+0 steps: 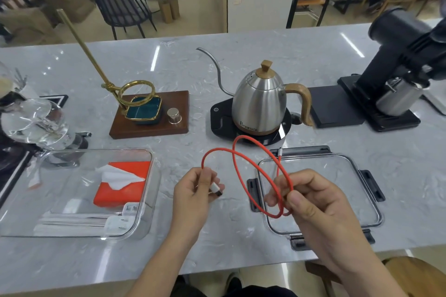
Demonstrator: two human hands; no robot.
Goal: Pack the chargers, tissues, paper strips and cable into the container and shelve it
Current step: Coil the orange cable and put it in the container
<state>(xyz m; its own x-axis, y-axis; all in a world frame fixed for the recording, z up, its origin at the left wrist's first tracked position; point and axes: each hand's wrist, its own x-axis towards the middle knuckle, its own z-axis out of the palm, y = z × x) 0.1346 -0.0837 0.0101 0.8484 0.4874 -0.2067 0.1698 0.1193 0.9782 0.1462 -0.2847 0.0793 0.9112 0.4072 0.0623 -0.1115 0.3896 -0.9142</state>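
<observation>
A red cable hangs in loops above the marble counter between my hands. My left hand pinches one end near its white plug. My right hand pinches the gathered loops over the clear lid. At the left stands the clear container. Inside it lie a red tissue pack with a white tissue sticking out, white paper strips along the near wall, and two white chargers at the near right corner.
A steel gooseneck kettle on a black base stands behind the cable. A brass dripper stand on a wooden board sits behind the container. Glassware is at far left, a black grinder at far right. The counter edge runs below my wrists.
</observation>
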